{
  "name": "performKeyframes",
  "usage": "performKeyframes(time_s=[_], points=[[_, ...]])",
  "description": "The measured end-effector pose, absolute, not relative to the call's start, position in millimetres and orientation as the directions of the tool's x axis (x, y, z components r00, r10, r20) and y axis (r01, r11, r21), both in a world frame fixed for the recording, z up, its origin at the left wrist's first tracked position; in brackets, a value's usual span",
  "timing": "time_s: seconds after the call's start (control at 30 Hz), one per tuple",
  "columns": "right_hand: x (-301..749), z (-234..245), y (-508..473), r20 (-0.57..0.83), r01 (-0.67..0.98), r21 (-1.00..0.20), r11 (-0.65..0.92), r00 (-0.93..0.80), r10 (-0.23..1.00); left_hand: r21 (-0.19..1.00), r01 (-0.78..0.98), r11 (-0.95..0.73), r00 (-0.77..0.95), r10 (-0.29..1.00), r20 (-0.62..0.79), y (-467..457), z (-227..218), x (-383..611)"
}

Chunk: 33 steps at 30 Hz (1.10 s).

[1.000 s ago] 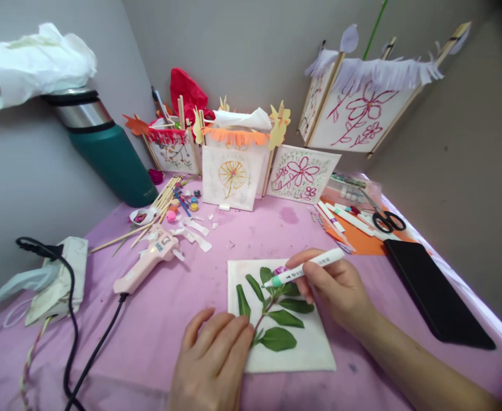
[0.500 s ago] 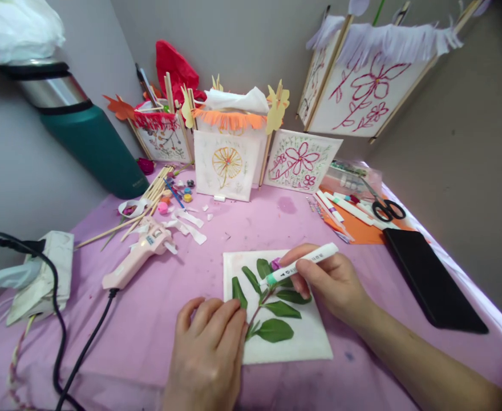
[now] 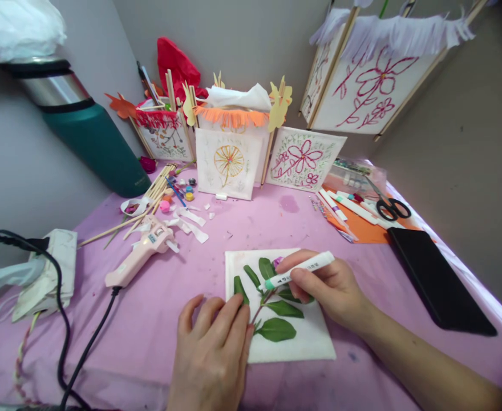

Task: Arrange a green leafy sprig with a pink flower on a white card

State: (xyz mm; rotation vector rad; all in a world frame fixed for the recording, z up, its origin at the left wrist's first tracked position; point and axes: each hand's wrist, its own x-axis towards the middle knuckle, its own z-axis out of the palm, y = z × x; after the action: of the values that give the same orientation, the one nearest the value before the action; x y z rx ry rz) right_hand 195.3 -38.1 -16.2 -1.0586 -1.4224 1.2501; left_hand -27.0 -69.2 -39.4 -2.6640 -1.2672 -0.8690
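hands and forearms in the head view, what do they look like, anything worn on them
Both the left hand and the right hand are bare, with no gloves or rings visible. The right forearm shows no sleeve, watch or bracelet, only a small dark spot. Nail details are too blurred to tell.

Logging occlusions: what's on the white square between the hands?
A leafy green sprig, something purple. The left hand and the right hand, gripping a white marker, cover parts; what's beneath is hidden.
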Motion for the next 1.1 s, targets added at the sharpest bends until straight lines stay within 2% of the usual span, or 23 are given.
performKeyframes(time_s=[0.23, 0.53, 0.7, 0.83, 1.1], points=[[193.8, -18.2, -39.9, 0.134, 0.091, -0.983, 0.161, -0.253, 0.958, 0.117, 0.763, -0.636, 0.521, 0.711, 0.473, -69.2, -39.8, -26.6], [191.0, -15.5, -39.1, 0.154, 0.139, -0.972, 0.192, -0.249, 0.956, 0.024, 0.785, -0.619, 0.556, 0.721, 0.414, -66.6, -39.3, -27.7], [187.1, -8.8, -37.2, 0.133, 0.118, -0.979, 0.164, -0.235, 0.963, 0.102, 0.792, -0.602, 0.492, 0.728, 0.478, -67.2, -40.0, -23.4], [181.4, 2.9, -31.2, 0.161, 0.183, -0.960, 0.212, -0.258, 0.953, 0.160, 0.794, -0.587, 0.452, 0.746, 0.490, -67.1, -39.8, -21.6], [171.7, 0.9, -28.9, 0.160, 0.203, -0.949, 0.240, -0.345, 0.925, 0.164, 0.785, -0.597, 0.461, 0.740, 0.489, -65.5, -39.3, -23.3]])
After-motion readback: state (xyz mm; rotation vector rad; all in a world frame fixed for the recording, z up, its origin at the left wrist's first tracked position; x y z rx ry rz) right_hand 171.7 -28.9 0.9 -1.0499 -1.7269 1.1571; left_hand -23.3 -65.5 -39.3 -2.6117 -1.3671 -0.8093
